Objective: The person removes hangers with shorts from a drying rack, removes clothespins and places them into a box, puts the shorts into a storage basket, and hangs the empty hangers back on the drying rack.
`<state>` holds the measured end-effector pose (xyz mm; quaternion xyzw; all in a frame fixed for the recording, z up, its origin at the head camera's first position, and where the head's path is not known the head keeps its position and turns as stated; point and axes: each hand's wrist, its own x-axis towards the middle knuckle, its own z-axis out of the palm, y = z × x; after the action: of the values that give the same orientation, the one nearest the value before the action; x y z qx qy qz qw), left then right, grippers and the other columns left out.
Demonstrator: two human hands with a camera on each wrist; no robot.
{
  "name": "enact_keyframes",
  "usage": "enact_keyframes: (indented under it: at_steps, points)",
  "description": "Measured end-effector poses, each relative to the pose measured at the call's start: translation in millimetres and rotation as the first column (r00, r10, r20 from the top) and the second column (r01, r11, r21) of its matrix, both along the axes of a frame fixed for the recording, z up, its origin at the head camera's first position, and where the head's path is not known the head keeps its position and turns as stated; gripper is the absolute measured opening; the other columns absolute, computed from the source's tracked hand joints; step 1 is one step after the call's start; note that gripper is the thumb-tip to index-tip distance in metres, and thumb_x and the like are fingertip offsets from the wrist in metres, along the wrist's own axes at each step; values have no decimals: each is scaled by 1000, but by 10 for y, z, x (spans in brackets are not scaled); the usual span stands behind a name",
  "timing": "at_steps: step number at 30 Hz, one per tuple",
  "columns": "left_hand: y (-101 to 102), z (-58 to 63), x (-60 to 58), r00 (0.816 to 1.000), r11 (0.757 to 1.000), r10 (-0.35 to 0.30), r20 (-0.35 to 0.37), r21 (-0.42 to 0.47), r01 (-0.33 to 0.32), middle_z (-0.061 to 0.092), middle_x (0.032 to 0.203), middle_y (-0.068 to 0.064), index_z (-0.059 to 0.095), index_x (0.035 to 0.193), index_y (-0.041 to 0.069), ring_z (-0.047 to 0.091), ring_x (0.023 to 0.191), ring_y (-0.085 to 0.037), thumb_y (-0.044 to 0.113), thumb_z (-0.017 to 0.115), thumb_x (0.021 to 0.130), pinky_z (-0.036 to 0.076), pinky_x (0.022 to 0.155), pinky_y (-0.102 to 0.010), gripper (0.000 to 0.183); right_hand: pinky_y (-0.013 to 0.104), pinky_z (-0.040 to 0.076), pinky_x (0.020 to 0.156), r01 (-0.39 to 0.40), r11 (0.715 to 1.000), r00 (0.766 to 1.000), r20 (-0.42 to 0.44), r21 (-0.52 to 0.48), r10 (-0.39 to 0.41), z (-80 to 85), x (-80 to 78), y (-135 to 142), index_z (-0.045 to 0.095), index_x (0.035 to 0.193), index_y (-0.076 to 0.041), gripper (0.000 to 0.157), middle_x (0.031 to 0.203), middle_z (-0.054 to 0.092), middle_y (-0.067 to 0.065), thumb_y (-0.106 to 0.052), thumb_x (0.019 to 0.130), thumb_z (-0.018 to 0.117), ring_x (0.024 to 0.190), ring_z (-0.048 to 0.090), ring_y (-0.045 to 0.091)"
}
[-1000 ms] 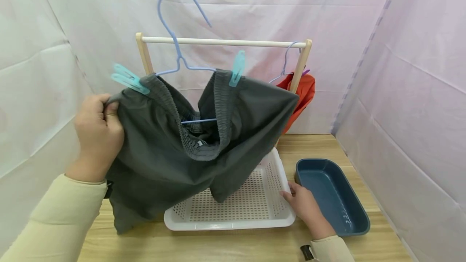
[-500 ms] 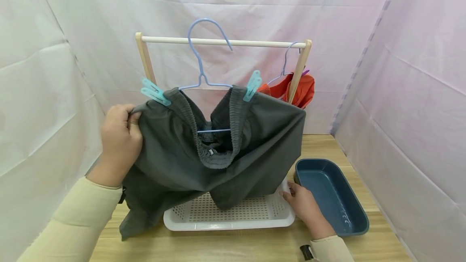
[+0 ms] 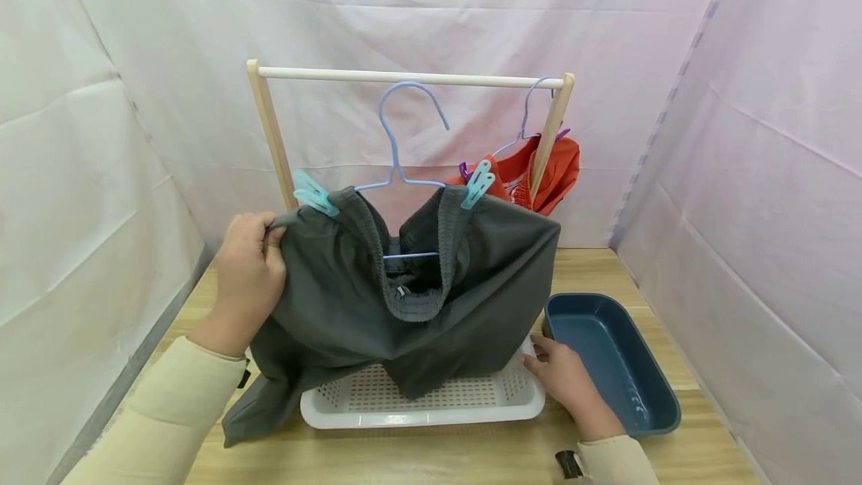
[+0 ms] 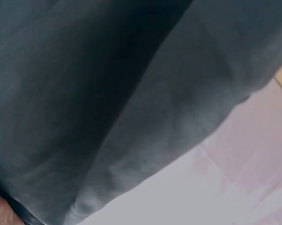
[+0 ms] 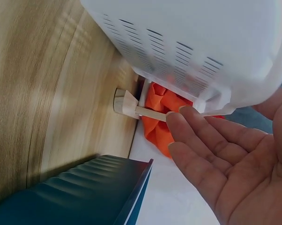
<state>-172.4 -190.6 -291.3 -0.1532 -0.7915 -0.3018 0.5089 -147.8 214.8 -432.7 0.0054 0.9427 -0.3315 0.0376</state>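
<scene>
Dark grey elastic-waist shorts [image 3: 323, 305] hang from a light blue hanger [image 3: 393, 148], fastened by two turquoise clothespins [image 3: 315, 193]. My left hand [image 3: 249, 272] pinches the side of the shorts near the waistband, holding them up before the rack. Cloth fills most of the left wrist view, with a bit of that hand [image 4: 4, 211] at the lower corner. Below, the shorts overlap a white perforated basket [image 3: 420, 416]. At its right rim my right hand [image 3: 569, 380] holds on lightly, thumb over the edge; the other fingers extend loosely outside in the right wrist view.
Behind stands a wooden rack with a white bar [image 3: 323, 75]. On its right end another hanger [image 3: 525, 114] carries an orange garment [image 3: 564, 167] with purple clips. A dark blue tub [image 3: 616, 361] sits right of the basket. White cloth walls enclose the wooden table [image 3: 404, 462].
The left hand has moved right and down, bringing the hanger and shorts toward the middle; the hook now sits lower, overlapping the bar. The right hand stays at the basket rim.
</scene>
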Motion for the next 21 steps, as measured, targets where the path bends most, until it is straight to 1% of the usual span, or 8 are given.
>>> enact_keyframes:
  at_steps: [4, 9, 16, 21]
  points:
    - [19, -92, -15, 1000, 1000, -19, 5, -14, 19, 50, 74, -22, 55, 88, -11, 41, 70, -35, -14, 60, 85, 31, 64, -42, 7, 49, 52, 87, 13, 1000, 1000, 7, -11, -13, 0, 21, 11, 47, 133, 14, 56, 119, 62, 25, -19, 91, 65, 108, 61, 38]
    - [52, -203, -9, 999, 999, -34, 28, -15, 34, 51, 75, -21, 55, 86, -10, 43, 70, -33, -13, 60, 86, 34, 63, -40, 6, 49, 52, 86, 38, 999, 999, 6, -13, -38, 19, 50, 29, 47, 134, 12, 57, 119, 62, 23, -21, 92, 65, 109, 60, 39]
    - [62, -330, 18, 997, 999, -34, 74, -21, 35, 50, 73, -19, 53, 85, -10, 43, 69, -31, -14, 59, 85, 34, 62, -39, 7, 50, 51, 87, 50, 999, 998, -32, -18, -50, 70, 86, 55, 49, 133, 10, 54, 119, 62, 23, -21, 92, 65, 107, 62, 38]
    - [61, -433, 29, 995, 999, -37, 95, -29, 40, 52, 73, -19, 54, 85, -10, 45, 69, -31, -15, 60, 84, 37, 62, -40, 8, 54, 47, 93, 91, 996, 994, -63, -23, -93, 106, 112, 91, 48, 135, 8, 53, 123, 59, 26, -20, 92, 65, 113, 58, 41]
